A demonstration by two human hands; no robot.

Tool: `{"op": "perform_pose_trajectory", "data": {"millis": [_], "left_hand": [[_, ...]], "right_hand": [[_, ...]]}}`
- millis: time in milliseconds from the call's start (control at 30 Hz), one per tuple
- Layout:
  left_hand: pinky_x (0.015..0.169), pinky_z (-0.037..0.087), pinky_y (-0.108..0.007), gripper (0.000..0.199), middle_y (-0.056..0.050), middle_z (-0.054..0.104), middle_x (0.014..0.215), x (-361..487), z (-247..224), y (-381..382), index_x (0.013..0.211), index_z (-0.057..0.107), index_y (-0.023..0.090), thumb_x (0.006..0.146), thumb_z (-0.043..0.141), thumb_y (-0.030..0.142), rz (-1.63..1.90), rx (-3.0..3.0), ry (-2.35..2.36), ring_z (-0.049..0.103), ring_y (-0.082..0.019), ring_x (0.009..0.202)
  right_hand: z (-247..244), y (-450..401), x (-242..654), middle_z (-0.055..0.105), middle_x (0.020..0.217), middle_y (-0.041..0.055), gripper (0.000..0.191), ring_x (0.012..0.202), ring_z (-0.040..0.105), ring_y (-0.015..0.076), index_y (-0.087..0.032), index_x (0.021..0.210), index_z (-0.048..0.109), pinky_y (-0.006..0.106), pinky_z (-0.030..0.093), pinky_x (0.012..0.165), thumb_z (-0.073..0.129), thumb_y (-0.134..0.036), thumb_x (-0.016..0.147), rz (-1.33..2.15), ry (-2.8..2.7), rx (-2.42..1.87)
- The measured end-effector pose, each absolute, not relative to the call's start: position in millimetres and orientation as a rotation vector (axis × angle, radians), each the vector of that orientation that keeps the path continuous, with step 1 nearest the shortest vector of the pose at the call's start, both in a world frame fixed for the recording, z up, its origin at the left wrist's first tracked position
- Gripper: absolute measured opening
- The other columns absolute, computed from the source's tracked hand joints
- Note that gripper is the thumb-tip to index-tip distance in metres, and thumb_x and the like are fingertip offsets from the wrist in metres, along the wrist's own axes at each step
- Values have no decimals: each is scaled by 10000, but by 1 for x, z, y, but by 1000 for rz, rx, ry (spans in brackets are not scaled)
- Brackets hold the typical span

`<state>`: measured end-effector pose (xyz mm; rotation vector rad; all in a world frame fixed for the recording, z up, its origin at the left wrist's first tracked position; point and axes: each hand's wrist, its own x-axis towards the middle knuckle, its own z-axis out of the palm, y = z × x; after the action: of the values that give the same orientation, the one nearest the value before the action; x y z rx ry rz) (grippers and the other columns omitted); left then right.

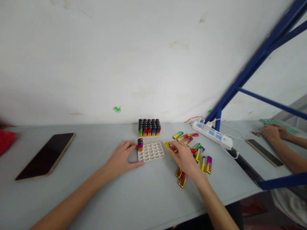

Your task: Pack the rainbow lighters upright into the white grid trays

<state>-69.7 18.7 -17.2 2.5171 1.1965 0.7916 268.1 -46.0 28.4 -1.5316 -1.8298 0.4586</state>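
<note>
A white tray (162, 155) with rows of round-edged slots lies on the table, a purple lighter (140, 145) standing upright in its back left corner. Around the tray's left edge is my left hand (122, 157), thumb at the front corner and fingers by the purple lighter. To the right of the tray, my right hand (183, 156) pinches a yellow lighter (167, 145), held tilted. Loose lighters (209, 164) in several colours lie in a pile beside and under that hand. Behind the tray, upright lighters with black tops (149, 128) stand packed in rows.
A dark tablet-like slab (45, 156) lies at the left, near a red item (6, 140). A white power strip (212, 133) with cables sits behind the pile, beside a blue metal frame (230, 92). Beyond it, another person's hands (273, 131) rest at the table.
</note>
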Motion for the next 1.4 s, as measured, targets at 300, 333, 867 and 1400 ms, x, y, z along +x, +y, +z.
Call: {"op": "perform_pose_trajectory", "data": {"millis": [300, 333, 867, 1400], "left_hand": [[1119, 618, -502, 653, -103, 792, 1284, -69, -14, 16, 1306, 815, 259, 908, 901, 769, 797, 2517, 1177, 726, -356, 1199], [1116, 620, -502, 654, -106, 792, 1282, -69, -14, 16, 1306, 815, 253, 909, 903, 766, 792, 2520, 1174, 728, -359, 1199], [1114, 622, -494, 708, -116, 784, 1296, -70, -13, 15, 1323, 800, 229, 928, 868, 813, 725, 2562, 1205, 730, -352, 1198], [1110, 620, -492, 654, -99, 783, 1260, -69, -14, 13, 1296, 796, 232, 912, 919, 747, 759, 2563, 1213, 731, -343, 1176]], "right_hand": [[61, 21, 250, 820, 899, 27, 450, 659, 576, 144, -217, 958, 854, 289, 455, 615, 1045, -534, 703, 1007, -1350, -1207], [59, 27, 245, 815, 884, 24, 470, 689, 587, 149, -216, 918, 835, 292, 465, 643, 1068, -531, 657, 1053, -1281, -1165], [45, 12, 223, 773, 863, 30, 723, 823, 731, 225, -240, 955, 760, 353, 599, 785, 810, -957, 875, 1379, -1316, -1003], [49, -12, 189, 446, 642, -29, 620, 674, 427, 170, -281, 664, 440, 328, 317, 647, 442, -795, 1010, 784, -1484, -1410]]}}
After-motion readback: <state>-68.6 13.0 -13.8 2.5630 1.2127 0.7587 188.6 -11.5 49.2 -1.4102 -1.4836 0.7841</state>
